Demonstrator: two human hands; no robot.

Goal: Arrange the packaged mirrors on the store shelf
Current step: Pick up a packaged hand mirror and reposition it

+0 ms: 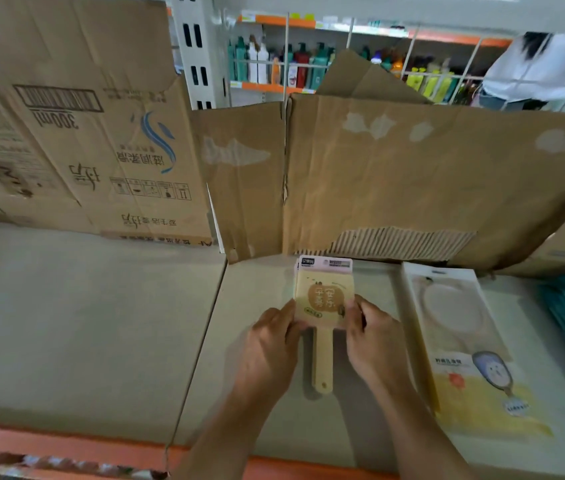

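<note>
the packaged mirror lies flat on the shelf, just in front of the torn cardboard sheet, header card nearest that sheet, handle pointing away from it; i judge it light and stiff, yet fragile with glass inside, and its wrap likely slippery (there may be several stacked, i cannot tell); best taken by the two side edges of the head; my left grip and right grip pinch those edges narrowly, near its lower corners.
</note>
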